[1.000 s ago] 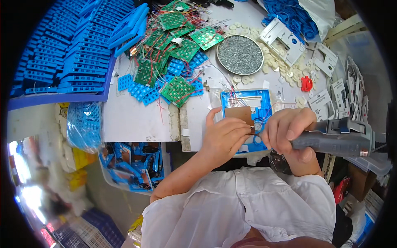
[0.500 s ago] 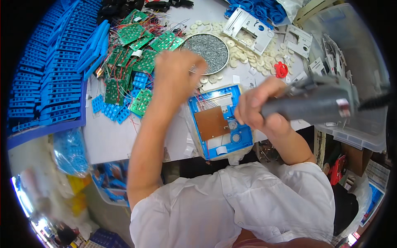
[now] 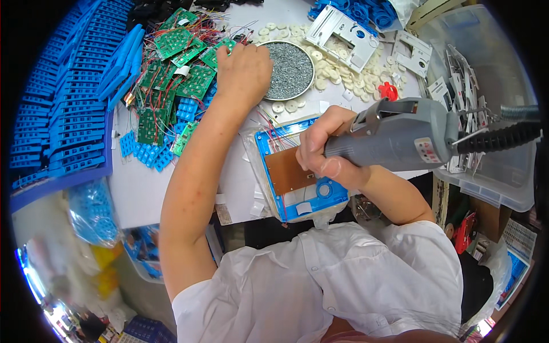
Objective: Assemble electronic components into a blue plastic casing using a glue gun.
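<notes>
My right hand [image 3: 326,146] wraps round a grey electric screwdriver [image 3: 394,134], whose black cord leads off to the right. Its tip is hidden behind my fingers. Under that hand lies a blue plastic housing [image 3: 267,177] with a brown circuit board [image 3: 286,171] and thin wires in it. Further off, my left hand [image 3: 243,74] reaches over the edge of a heap of green circuit boards [image 3: 194,82], beside a round dish of small screws [image 3: 291,71]. Its thumb stands apart from the fingers; the fingertips are mostly hidden, and nothing shows in its grip.
Blue plastic frames [image 3: 74,103] stand stacked at the left. Cream-coloured discs [image 3: 329,74] lie scattered behind the dish, with a white plastic panel [image 3: 343,37] and a red part [image 3: 388,91] among them. A clear bin [image 3: 503,188] stands at the right, white parts inside.
My left hand has moved away from me and turned toward the circuit boards. The screwdriver in my right hand has shifted left, further over the blue housing.
</notes>
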### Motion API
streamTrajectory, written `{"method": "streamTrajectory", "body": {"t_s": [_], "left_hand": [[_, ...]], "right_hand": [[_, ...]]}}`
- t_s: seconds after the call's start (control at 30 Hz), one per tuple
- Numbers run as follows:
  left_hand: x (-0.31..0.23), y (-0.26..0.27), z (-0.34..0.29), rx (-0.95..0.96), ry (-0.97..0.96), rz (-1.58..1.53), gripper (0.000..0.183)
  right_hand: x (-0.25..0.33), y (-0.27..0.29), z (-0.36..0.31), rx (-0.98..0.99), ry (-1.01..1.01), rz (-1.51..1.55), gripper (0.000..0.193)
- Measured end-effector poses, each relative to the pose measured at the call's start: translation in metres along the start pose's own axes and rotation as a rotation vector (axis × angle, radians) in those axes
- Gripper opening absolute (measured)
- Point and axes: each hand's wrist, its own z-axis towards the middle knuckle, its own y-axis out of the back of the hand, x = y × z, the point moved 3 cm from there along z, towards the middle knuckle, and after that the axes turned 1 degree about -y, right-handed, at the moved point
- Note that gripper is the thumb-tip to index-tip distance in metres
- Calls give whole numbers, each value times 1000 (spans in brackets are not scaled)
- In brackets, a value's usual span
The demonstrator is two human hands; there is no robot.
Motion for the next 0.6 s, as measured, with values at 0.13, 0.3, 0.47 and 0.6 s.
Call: {"method": "streamTrajectory", "body": {"t_s": [0.13,0.3,0.47,0.6], "left_hand": [[1,-3,6,176,-20,35,18],[0,7,-2,128,-98,-78,18],[-1,2,1,140,-97,-57,15],[-4,3,7,187,-35,-74,13]], "right_hand": [[-5,0,2,83,-100,-222,33],[-2,-2,5,201,-100,-468,32],[-12,2,9,174,-51,-245,35],[7,3,17,83,14,149,31]]}}
